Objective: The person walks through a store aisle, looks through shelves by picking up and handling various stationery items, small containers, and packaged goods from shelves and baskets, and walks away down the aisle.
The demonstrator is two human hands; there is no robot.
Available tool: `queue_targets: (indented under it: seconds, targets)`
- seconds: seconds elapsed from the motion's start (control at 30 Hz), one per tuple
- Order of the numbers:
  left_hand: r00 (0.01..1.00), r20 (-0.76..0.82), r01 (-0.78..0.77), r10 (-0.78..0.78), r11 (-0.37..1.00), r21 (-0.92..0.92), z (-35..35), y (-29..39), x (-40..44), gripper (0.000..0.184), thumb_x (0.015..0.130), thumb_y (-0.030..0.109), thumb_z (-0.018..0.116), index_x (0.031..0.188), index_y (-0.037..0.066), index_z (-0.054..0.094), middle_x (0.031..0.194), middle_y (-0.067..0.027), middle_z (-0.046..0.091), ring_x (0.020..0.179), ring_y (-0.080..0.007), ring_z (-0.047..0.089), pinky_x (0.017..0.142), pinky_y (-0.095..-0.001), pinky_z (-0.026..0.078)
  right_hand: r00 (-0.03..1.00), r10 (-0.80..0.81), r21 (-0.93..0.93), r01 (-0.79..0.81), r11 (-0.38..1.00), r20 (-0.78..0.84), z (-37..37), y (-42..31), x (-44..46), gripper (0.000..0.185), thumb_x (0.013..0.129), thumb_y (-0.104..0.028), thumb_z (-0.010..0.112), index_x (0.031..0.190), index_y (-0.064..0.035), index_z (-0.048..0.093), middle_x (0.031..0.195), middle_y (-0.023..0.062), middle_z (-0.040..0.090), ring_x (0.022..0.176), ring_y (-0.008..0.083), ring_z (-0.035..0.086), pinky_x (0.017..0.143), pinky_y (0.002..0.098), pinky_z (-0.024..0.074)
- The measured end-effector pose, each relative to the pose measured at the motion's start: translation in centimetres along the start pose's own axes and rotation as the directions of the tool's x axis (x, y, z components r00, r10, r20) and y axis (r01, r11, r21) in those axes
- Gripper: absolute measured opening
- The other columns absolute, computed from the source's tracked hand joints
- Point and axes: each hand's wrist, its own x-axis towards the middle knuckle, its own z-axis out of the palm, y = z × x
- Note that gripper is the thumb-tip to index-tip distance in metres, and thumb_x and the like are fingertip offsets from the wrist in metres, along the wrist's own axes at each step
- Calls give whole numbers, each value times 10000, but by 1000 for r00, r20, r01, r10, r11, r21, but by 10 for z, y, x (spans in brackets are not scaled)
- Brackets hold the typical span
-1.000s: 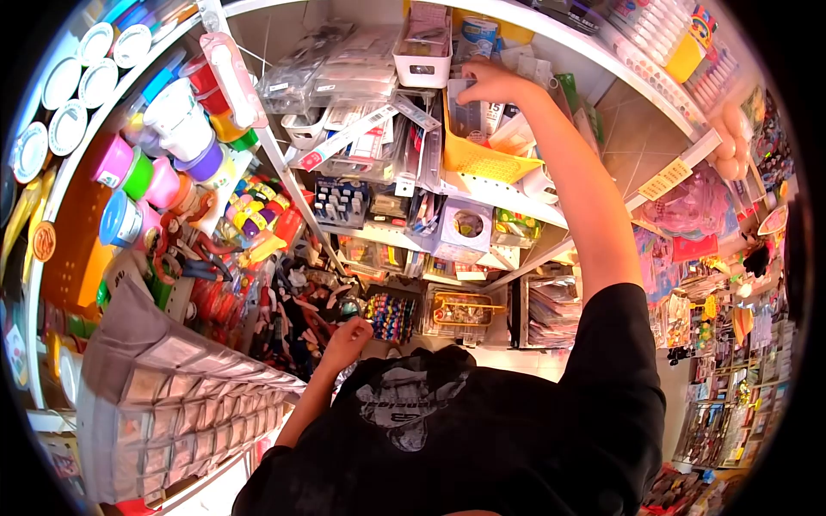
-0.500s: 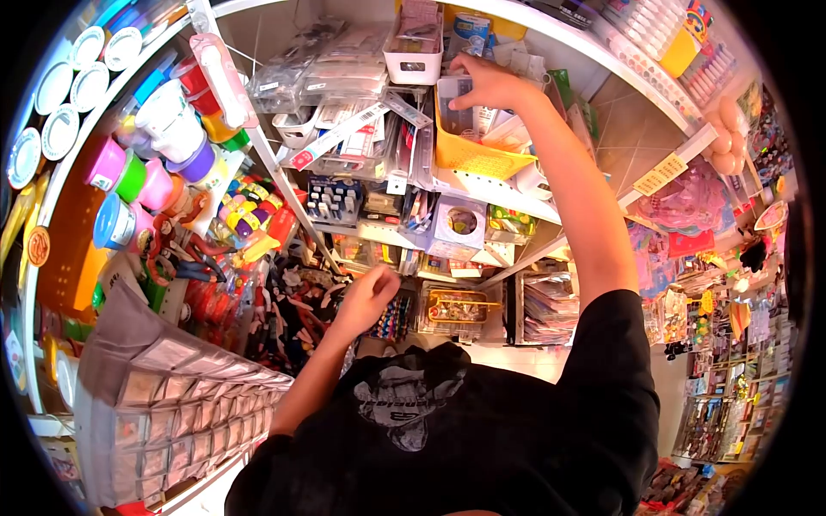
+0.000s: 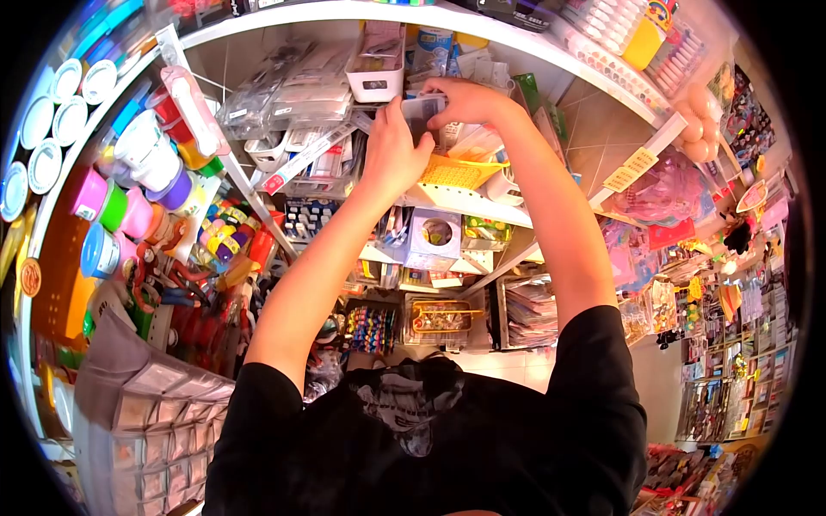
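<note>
A clear, greyish plastic box (image 3: 421, 109) stands at the yellow basket's left end, between my two hands. My right hand (image 3: 471, 103) grips its right side, fingers over the top and thumb lower down. On the left side of the box, my left hand (image 3: 392, 150) has its fingers up along the edge and its thumb towards the front; part of this contact is hidden. The yellow basket (image 3: 456, 172), holding packaged goods, sits just below my right hand. Close above my left hand is a white basket (image 3: 376, 84) with packets in it.
Flat plastic packages (image 3: 310, 90) are piled on the shelf at left. Below stands a lilac box (image 3: 433, 234) with a round opening. Colourful tubs (image 3: 146, 155) fill the left rack. A white shelf edge (image 3: 344, 15) curves overhead, and a grey pocket organizer (image 3: 146, 387) hangs at lower left.
My left hand has risen from low in front of the shelves to the plastic box. My right hand has shifted slightly down the box, and the whole view has moved a little.
</note>
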Motion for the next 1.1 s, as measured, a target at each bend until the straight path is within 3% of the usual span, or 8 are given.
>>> queue_targets:
  seconds: [0.1,0.23,0.43,0.73,0.83,0.9,1.0,1.1]
  targets:
    - [952,254,197,-169,976,-90,4,6,16,679,833,226,693,1324,-121,376,1159,-321,590,1073,-457,592,980,-507,445,1000,-22,30,23,999,-9,0,8,-3,657,692,-245,820,1259,-87,527,1215,173,602,1119,302,574,945,364,456]
    - [915,370,163,-160,986,24,17,2,25,700,839,260,709,1331,-99,364,1096,-293,640,1075,-434,613,946,-499,452,998,-59,43,59,997,0,-5,12,-4,673,689,-201,817,1281,-102,514,1207,165,606,1114,290,577,938,364,461]
    - [900,404,211,-167,975,-66,30,-13,31,640,847,283,721,1293,-32,388,1114,-259,653,1097,-412,612,971,-514,408,999,31,45,-32,998,31,-3,13,-5,649,710,-71,780,1294,-122,502,1209,138,609,1103,275,584,928,360,468]
    - [952,292,104,-97,995,-9,17,-12,41,728,883,331,694,1392,-24,314,1173,-286,627,1140,-442,582,997,-535,366,984,-115,208,142,968,-135,-7,4,-11,601,743,-39,741,1296,-108,518,1239,128,597,1141,258,563,974,368,449]
    - [945,308,105,-113,993,45,24,-14,34,745,887,340,685,1402,-28,293,1173,-292,626,1139,-439,584,996,-528,373,913,-257,173,322,931,-318,0,18,-11,595,769,-97,754,1317,-89,521,1257,116,586,1131,250,572,986,360,452]
    - [930,342,133,-136,991,33,29,-19,31,672,865,292,709,1329,-28,343,1201,-266,623,1147,-401,591,952,-589,347,880,-134,-42,129,991,-455,-3,16,-28,615,791,-198,778,1334,-75,518,1279,133,572,1121,245,589,985,356,461]
    - [936,324,135,-140,990,38,37,-26,28,692,850,295,730,1323,-43,353,1161,-278,618,1113,-407,591,966,-584,343,963,153,275,-89,957,-223,-23,-13,-67,600,802,-308,788,1290,-59,542,1266,168,582,1090,254,617,973,365,472]
    - [946,302,96,-118,992,85,32,-23,28,687,842,289,739,1322,-38,369,1122,-255,626,1110,-405,577,965,-583,341,996,41,160,-28,987,-82,-14,16,-80,576,803,-361,784,1242,-62,562,1177,187,624,1067,259,631,934,371,490]
